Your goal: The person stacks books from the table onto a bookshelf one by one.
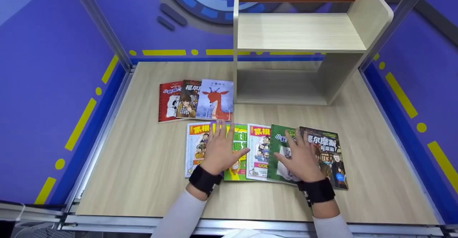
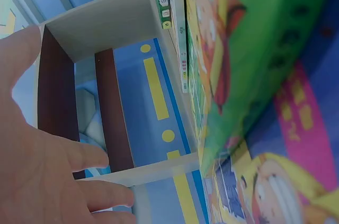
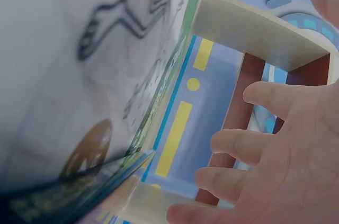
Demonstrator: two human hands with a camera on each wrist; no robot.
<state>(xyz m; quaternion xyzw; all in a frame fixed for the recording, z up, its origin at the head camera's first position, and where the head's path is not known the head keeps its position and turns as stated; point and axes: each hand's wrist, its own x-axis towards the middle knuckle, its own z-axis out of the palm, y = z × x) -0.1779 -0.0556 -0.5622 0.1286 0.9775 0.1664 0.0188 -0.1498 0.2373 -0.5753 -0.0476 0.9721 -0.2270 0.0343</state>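
Left hand and right hand are both spread wide, thumbs out, kinda hovering, the left over a green-and-yellow book, the right over a green book and a dark book's edge. That front row's at least five, left hand hides some. Three more books overlap just left of one two-level shelf

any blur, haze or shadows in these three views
Head view: fairly sharp, though the lower compartment of the pale, boxy wooden bookcase sits in shade; left wrist: hazy, the close green-and-yellow paper book cover blurred; right wrist: also hazy, the close white paper cover panel soft.
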